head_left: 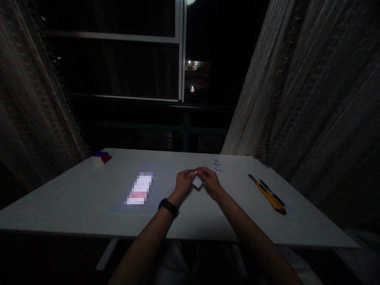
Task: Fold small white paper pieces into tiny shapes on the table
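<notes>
Over the middle of the white table [204, 221], my left hand [184, 182] and my right hand [210, 181] meet at the fingertips. Both are pinched on a small white piece of paper [197, 182], its lower corner hanging below the fingers. A dark mark shows near its top; the rest of it is hidden by my fingers. Just beyond my right hand lie several small pieces with dark marks [217, 164] in a short column. A dark band is round my left wrist.
A phone with a lit, blurred screen [139, 189] lies on a pale sheet [162, 198] at left. A yellow utility knife [268, 196] and a black pen [271, 192] lie at right. A blue, red and white block [101, 157] stands at the far left corner. Curtains hang on both sides.
</notes>
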Action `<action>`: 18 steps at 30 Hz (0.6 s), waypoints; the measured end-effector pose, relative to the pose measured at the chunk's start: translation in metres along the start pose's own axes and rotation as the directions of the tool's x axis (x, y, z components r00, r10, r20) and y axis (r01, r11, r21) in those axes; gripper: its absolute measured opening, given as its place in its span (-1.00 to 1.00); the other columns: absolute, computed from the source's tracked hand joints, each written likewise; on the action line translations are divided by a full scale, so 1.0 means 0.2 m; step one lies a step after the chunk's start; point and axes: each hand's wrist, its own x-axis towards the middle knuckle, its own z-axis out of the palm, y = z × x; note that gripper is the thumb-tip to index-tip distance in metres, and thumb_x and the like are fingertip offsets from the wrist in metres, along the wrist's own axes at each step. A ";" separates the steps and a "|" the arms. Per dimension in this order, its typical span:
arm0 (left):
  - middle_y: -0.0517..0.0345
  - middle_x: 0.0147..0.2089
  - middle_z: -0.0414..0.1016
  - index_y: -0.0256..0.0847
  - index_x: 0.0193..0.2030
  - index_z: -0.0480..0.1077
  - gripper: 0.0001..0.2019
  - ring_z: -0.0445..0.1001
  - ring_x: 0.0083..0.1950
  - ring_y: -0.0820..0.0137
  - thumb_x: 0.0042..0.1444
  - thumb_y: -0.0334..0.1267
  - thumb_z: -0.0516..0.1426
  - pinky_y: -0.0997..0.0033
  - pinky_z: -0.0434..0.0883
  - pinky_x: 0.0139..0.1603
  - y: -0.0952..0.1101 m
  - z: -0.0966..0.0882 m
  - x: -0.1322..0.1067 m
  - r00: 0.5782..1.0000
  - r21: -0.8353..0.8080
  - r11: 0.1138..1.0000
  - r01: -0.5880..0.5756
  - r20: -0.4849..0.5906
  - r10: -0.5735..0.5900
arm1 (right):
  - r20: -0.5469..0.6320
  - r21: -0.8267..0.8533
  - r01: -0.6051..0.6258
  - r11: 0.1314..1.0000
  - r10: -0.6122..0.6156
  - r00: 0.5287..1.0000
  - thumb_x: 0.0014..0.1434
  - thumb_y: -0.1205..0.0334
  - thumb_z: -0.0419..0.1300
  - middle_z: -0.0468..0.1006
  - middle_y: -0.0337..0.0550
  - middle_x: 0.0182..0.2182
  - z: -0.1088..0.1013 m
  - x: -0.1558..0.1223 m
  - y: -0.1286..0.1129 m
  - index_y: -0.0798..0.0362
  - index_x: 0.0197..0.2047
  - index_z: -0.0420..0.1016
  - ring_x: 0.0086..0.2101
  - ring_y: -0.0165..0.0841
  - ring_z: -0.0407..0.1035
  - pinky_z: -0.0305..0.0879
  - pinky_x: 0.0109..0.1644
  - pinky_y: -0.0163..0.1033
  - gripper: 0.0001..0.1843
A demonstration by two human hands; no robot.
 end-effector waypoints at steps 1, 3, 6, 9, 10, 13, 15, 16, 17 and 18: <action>-0.06 -0.38 0.56 -0.39 -0.29 0.51 -0.73 0.50 -0.35 0.32 -0.19 -0.31 0.26 0.40 0.39 -0.33 0.00 0.00 0.00 1.000 0.007 1.000 -0.005 -0.008 0.005 | -0.006 0.014 -0.008 1.000 0.009 1.000 -0.11 -0.03 0.26 0.43 -0.12 -0.29 0.00 0.00 0.00 0.03 -0.51 0.48 -0.25 -0.27 0.31 0.22 -0.14 -0.17 -0.72; -0.06 -0.36 0.56 -0.37 -0.31 0.52 -0.76 0.50 -0.34 0.32 -0.19 -0.34 0.25 0.40 0.39 -0.32 0.01 0.00 0.00 1.000 0.027 1.000 -0.011 -0.025 0.011 | -0.029 0.040 -0.027 0.999 0.028 0.999 -0.15 -0.04 0.28 0.41 -0.14 -0.32 0.00 0.01 0.01 0.03 -0.54 0.47 -0.27 -0.28 0.29 0.21 -0.15 -0.18 -0.71; -0.07 -0.35 0.56 -0.37 -0.33 0.53 -0.79 0.50 -0.34 0.32 -0.18 -0.35 0.23 0.39 0.39 -0.30 0.03 0.01 -0.01 0.999 0.052 0.999 -0.005 -0.032 0.007 | -0.044 0.072 -0.045 0.996 0.048 0.998 -0.20 -0.04 0.30 0.36 -0.17 -0.38 0.00 0.01 0.01 0.04 -0.56 0.46 -0.32 -0.31 0.26 0.20 -0.19 -0.20 -0.70; -0.05 -0.37 0.56 -0.37 -0.35 0.53 -0.80 0.50 -0.35 0.31 -0.19 -0.36 0.23 0.40 0.39 -0.32 0.05 0.01 -0.02 0.999 0.058 0.998 -0.004 -0.040 0.006 | -0.012 0.099 -0.086 0.991 0.087 0.996 -0.20 0.01 0.30 0.37 -0.18 -0.40 0.00 0.00 0.00 0.04 -0.55 0.45 -0.34 -0.32 0.25 0.20 -0.23 -0.21 -0.73; -0.04 -0.37 0.56 -0.36 -0.35 0.53 -0.80 0.50 -0.34 0.31 -0.19 -0.36 0.23 0.40 0.39 -0.32 0.05 0.01 -0.02 0.999 0.055 0.998 -0.004 -0.043 0.007 | 0.000 0.110 -0.103 0.989 0.104 0.995 -0.19 0.03 0.30 0.38 -0.18 -0.39 0.00 0.00 -0.01 0.03 -0.54 0.45 -0.35 -0.32 0.25 0.19 -0.24 -0.21 -0.75; -0.04 -0.36 0.57 -0.35 -0.35 0.53 -0.80 0.50 -0.33 0.31 -0.20 -0.38 0.23 0.40 0.39 -0.31 0.05 0.02 -0.02 0.999 0.044 0.999 0.003 -0.047 -0.001 | 0.001 0.119 -0.118 0.986 0.119 0.993 -0.20 0.07 0.30 0.37 -0.18 -0.41 0.00 0.00 -0.01 0.03 -0.57 0.45 -0.35 -0.32 0.25 0.18 -0.26 -0.22 -0.79; -0.06 -0.35 0.57 -0.36 -0.36 0.53 -0.81 0.50 -0.32 0.30 -0.21 -0.39 0.23 0.39 0.39 -0.29 0.04 0.02 -0.03 0.999 0.046 0.999 0.002 -0.043 0.000 | -0.038 0.095 -0.093 0.991 0.097 0.995 -0.24 0.09 0.31 0.35 -0.19 -0.41 -0.01 0.00 0.00 0.03 -0.62 0.44 -0.36 -0.32 0.24 0.18 -0.29 -0.24 -0.79; -0.06 -0.34 0.57 -0.36 -0.36 0.53 -0.81 0.50 -0.32 0.30 -0.21 -0.39 0.23 0.39 0.39 -0.28 0.04 0.02 -0.03 0.999 0.047 0.999 -0.001 -0.043 0.003 | -0.060 0.080 -0.082 0.993 0.087 0.994 -0.26 0.09 0.32 0.34 -0.19 -0.41 -0.01 0.00 0.00 0.03 -0.64 0.43 -0.36 -0.32 0.24 0.17 -0.30 -0.24 -0.79; -0.06 -0.34 0.57 -0.35 -0.36 0.53 -0.80 0.50 -0.31 0.30 -0.21 -0.38 0.23 0.38 0.40 -0.28 0.04 0.02 -0.03 0.999 0.046 0.999 -0.004 -0.039 0.006 | -0.074 0.069 -0.078 0.995 0.083 0.994 -0.27 0.09 0.32 0.34 -0.19 -0.41 -0.01 0.00 0.00 0.03 -0.65 0.43 -0.36 -0.32 0.23 0.17 -0.31 -0.24 -0.78; -0.06 -0.34 0.57 -0.35 -0.35 0.53 -0.80 0.50 -0.31 0.30 -0.20 -0.37 0.23 0.38 0.40 -0.27 0.05 0.02 -0.03 0.999 0.043 0.999 -0.007 -0.034 0.008 | -0.077 0.067 -0.083 0.994 0.088 0.993 -0.27 0.09 0.33 0.35 -0.19 -0.41 -0.01 0.00 0.00 0.03 -0.65 0.44 -0.36 -0.32 0.24 0.17 -0.32 -0.24 -0.79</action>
